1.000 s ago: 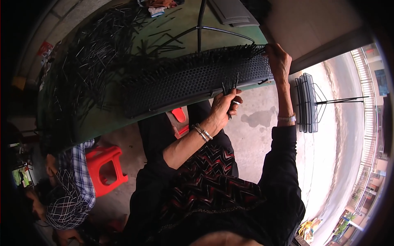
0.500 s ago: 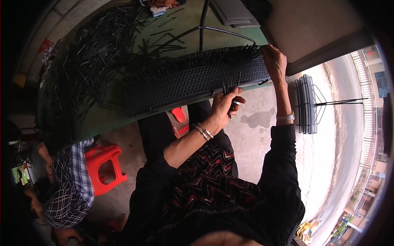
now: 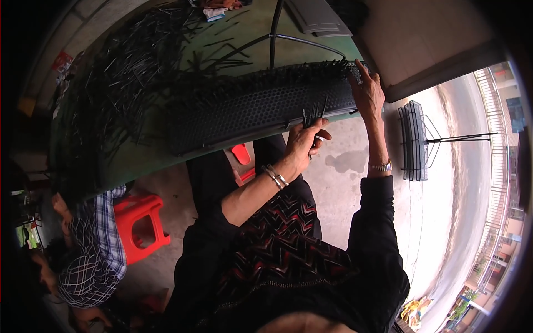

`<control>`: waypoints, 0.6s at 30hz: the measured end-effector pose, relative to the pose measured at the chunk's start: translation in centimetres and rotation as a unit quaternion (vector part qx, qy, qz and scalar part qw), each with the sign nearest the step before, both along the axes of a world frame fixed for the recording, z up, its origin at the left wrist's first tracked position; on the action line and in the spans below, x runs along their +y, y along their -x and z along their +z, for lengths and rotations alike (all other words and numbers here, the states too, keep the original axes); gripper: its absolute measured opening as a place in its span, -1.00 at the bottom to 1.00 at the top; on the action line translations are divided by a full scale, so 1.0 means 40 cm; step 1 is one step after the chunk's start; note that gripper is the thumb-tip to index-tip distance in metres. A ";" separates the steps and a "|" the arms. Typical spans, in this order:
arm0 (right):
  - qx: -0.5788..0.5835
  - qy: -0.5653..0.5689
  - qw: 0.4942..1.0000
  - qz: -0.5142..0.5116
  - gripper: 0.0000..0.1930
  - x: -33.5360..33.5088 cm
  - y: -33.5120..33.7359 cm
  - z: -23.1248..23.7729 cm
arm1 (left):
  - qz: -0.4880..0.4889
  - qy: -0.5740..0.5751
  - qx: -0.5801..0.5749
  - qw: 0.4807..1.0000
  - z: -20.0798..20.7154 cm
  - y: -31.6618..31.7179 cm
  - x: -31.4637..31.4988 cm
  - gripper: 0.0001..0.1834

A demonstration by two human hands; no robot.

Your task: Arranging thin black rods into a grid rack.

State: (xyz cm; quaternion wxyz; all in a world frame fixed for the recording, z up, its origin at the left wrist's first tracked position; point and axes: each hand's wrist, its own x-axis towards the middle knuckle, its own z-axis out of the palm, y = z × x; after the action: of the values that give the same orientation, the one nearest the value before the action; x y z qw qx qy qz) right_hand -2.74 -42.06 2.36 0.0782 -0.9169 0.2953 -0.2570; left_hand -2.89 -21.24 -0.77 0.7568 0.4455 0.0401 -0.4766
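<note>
Sticks (image 3: 312,115), thin and black, stand bunched in the left hand (image 3: 304,141), fingers closed round them, centre frame; right hand (image 3: 366,89) presses the black perforated panel (image 3: 261,111) at its upper-right end, grip unclear; red label (image 3: 62,60) upper left; red stool (image 3: 141,227) lower left.

A red plastic stool (image 3: 140,227) stood on the concrete floor (image 3: 355,188) beside a person in a plaid shirt (image 3: 94,261). A black wire rack (image 3: 415,141) stood upright on the floor to the right. Flat grey panels (image 3: 319,16) lay stacked at the green table's (image 3: 150,155) far end, near crumpled cloth (image 3: 214,8).
</note>
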 end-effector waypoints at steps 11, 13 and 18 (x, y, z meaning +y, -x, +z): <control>0.067 -0.431 0.864 0.250 -0.76 0.094 0.097 0.049 | -0.048 -0.022 -0.019 0.998 0.022 0.004 -0.009 -0.70; 0.009 -0.540 0.805 0.247 -0.78 0.093 0.103 0.042 | -0.060 -0.024 -0.024 0.998 0.027 -0.001 -0.010 -0.69; 0.031 -0.561 0.784 0.265 -0.80 0.087 0.103 0.035 | -0.050 -0.010 -0.055 0.997 0.024 -0.001 -0.008 -0.66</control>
State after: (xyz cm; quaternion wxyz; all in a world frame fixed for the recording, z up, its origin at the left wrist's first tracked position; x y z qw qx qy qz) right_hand -6.88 -38.57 3.78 0.6345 -0.7609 0.1352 0.0136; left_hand -2.85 -21.57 0.19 0.7287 0.4798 -0.0196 -0.4882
